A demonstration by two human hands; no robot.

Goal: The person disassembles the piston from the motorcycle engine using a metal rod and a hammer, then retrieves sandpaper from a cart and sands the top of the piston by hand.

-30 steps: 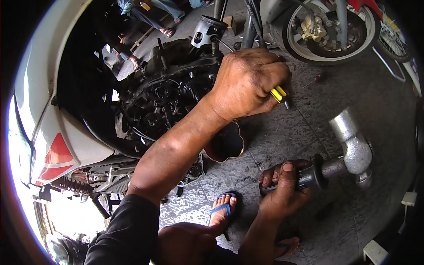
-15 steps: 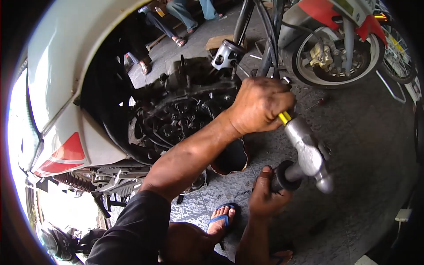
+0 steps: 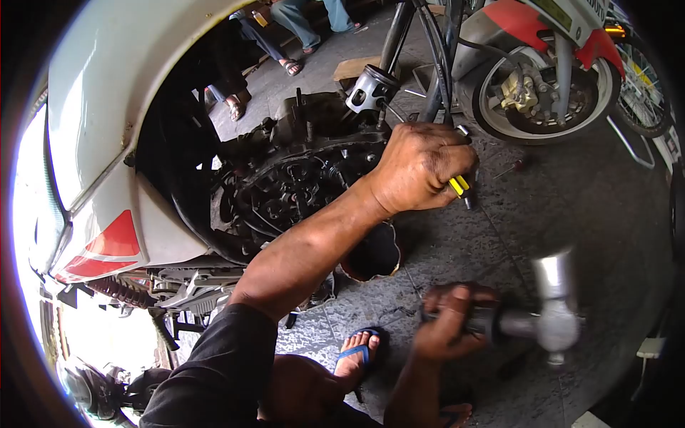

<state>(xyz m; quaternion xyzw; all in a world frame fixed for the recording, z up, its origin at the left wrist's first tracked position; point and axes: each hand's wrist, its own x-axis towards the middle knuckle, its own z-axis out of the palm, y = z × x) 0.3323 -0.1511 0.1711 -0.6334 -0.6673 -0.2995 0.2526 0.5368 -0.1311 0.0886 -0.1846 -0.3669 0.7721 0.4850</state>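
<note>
Left hand (image 3: 428,167), one: arm stretched forward and across in a dark sleeve (image 3: 214,364), back of the hand toward the camera, fingers clenched around a yellow tool (image 3: 459,187) whose metal ends show above and below the fist, with an engine (image 3: 285,192) beside the wrist and a piston (image 3: 372,89) just beyond the knuckles. Right hand (image 3: 453,324), one: lower and nearer the body, forearm raised, grasping the handle of a hammer (image 3: 558,317), slightly blurred. Against half a second ago, the hammer head, then at the yellow tool's end, now stands well apart, outward of the right hand.
</note>
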